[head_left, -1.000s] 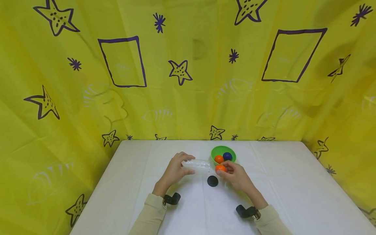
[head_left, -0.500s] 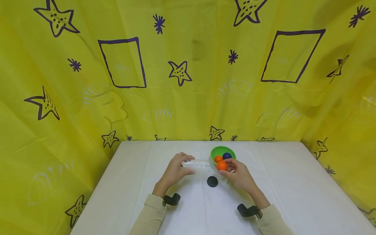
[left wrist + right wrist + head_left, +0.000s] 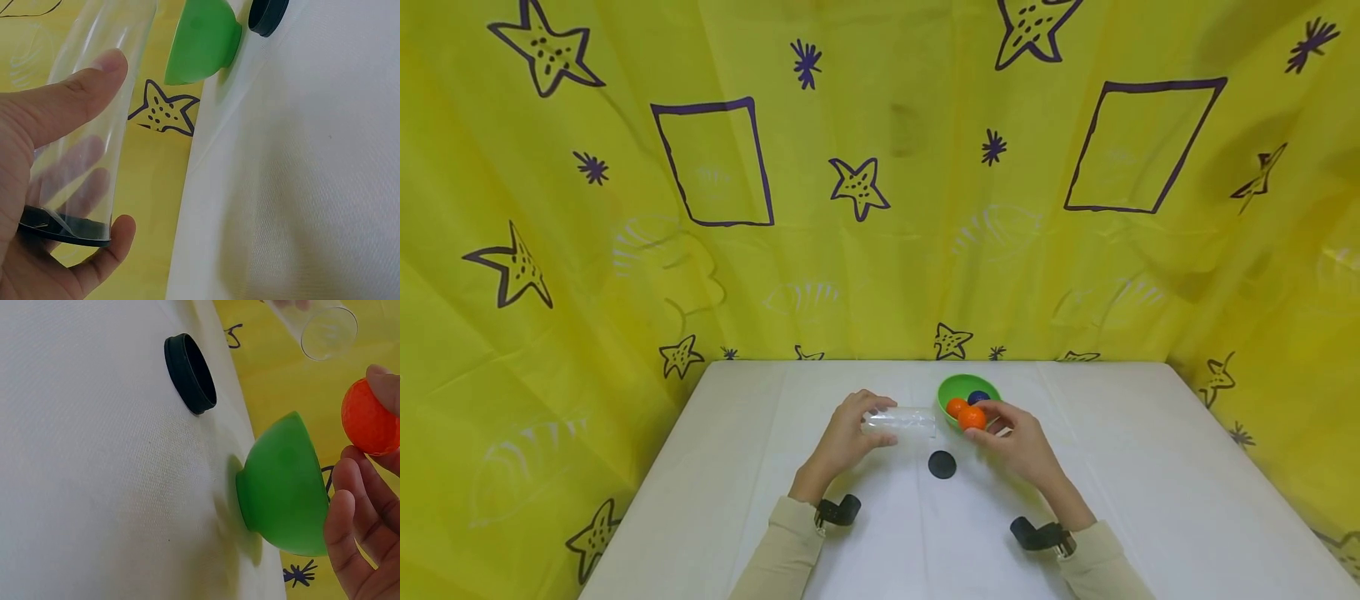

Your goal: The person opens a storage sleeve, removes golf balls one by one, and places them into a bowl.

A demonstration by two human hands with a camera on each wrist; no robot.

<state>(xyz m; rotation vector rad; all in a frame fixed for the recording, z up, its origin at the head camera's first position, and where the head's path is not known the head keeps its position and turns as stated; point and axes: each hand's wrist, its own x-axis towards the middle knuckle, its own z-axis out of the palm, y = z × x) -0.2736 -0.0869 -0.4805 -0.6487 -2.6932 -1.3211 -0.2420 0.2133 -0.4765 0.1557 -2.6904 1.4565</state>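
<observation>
My left hand (image 3: 847,433) grips a clear plastic tube (image 3: 906,422), lying sideways with its mouth toward the right. In the left wrist view the tube's black base (image 3: 75,231) shows near the palm. My right hand (image 3: 1017,442) pinches an orange golf ball (image 3: 972,418) between thumb and fingers, in front of the near rim of a green bowl (image 3: 951,387). Another orange ball (image 3: 956,407) and a dark blue ball (image 3: 978,397) lie in the bowl. The right wrist view shows the held ball's dimpled surface, with the tube's round mouth beyond it.
A black round lid (image 3: 942,464) lies on the white-covered table (image 3: 760,517) between the hands, its hollow side visible in the right wrist view (image 3: 190,374). Behind the table's back edge hangs a yellow curtain (image 3: 865,275) with drawn stars.
My right hand has moved slightly right and up with the orange golf ball, away from the tube's mouth and over the bowl's near rim in the head view. The left hand and tube stay put.
</observation>
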